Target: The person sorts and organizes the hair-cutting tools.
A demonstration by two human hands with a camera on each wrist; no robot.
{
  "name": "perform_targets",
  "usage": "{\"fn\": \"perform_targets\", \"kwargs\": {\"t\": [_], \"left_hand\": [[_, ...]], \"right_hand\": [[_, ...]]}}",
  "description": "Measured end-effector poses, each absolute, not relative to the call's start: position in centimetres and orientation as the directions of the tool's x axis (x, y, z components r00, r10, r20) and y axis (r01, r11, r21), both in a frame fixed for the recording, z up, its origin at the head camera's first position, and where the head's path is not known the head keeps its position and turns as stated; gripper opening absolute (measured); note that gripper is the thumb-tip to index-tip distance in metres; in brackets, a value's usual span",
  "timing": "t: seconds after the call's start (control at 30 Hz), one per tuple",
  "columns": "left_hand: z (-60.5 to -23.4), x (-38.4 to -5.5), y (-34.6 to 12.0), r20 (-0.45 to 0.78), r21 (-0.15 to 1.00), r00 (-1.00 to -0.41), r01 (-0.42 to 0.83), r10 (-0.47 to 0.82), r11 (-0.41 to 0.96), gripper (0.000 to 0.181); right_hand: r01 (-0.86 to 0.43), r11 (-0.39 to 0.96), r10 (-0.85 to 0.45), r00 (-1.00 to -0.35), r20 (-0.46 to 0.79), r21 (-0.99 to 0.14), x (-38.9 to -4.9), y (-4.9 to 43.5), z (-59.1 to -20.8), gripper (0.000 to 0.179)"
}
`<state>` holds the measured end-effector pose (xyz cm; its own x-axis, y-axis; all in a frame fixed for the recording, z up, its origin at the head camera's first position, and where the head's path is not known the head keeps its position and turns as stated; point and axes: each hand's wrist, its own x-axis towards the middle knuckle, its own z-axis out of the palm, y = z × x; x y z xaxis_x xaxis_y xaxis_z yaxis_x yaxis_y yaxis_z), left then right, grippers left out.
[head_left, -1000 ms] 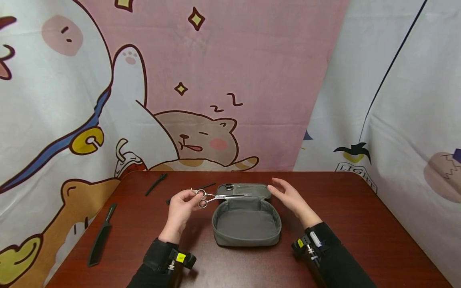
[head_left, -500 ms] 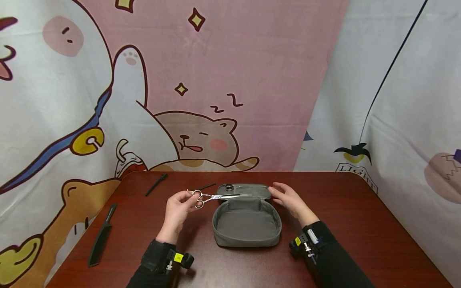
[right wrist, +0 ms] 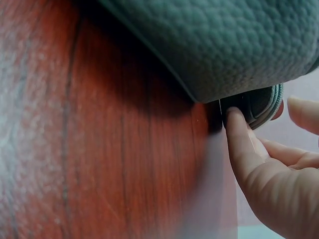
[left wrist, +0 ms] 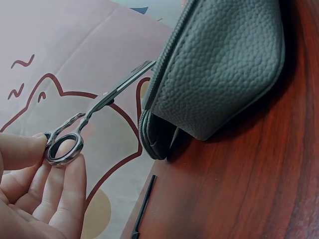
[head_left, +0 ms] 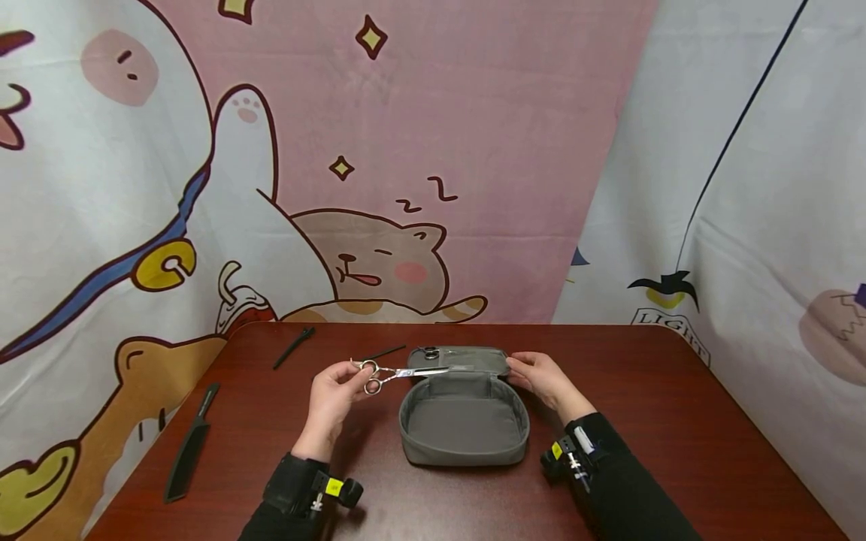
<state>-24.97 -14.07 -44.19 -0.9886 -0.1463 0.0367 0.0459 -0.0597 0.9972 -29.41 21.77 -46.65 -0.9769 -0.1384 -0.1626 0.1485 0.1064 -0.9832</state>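
Note:
My left hand (head_left: 331,398) pinches silver thinning scissors (head_left: 386,373) by the finger rings. The blades point right, and the left wrist view shows the teeth on the blade (left wrist: 125,82). They overlap the lid of a grey zip case (head_left: 463,457), which lies unzipped with its lid (head_left: 487,358) folded back. At the lid's right edge is my right hand (head_left: 544,378); in the right wrist view a fingertip touches the dark lid side while the thumb (right wrist: 303,113) stands apart above. A second pair of scissors (head_left: 430,353) sits at the lid's left part.
Behind the left hand lies a thin black comb-like stick (head_left: 386,352). Another black stick-like tool (head_left: 294,348) is at the back left. A wide dark flat tool, cleaver-shaped (head_left: 188,454), lies at the table's left. A printed cloth (head_left: 514,150) hangs behind the table.
The left hand has shifted slightly left with the scissors, their tips drawing back over the lid. My right hand has come down to the lid's right edge.

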Motion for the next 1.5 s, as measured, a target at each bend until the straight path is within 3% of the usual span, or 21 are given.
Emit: {"fn": "perform_targets", "kwargs": {"t": [0.53,0.93,1.5], "left_hand": [[-44.5,-25.2,-14.2,0.017,0.993,-0.986,0.036,-0.168,-0.113,0.014],[-44.9,-25.7,-14.9,0.008,0.984,-0.983,0.041,-0.186,-0.172,0.01],[-45.3,-26.3,-15.8,-0.08,0.96,-0.984,-0.033,-0.158,-0.278,0.016]], "right_hand": [[0.257,-0.008,-0.111,-0.961,-0.255,-0.966,-30.1,21.6,-46.7,0.051],[0.142,-0.006,-0.058,-0.988,-0.141,-0.99,-30.1,21.3,-47.0,0.045],[0.016,-0.189,-0.011,-1.0,-0.014,-0.982,-30.0,20.9,-47.1,0.047]]}}
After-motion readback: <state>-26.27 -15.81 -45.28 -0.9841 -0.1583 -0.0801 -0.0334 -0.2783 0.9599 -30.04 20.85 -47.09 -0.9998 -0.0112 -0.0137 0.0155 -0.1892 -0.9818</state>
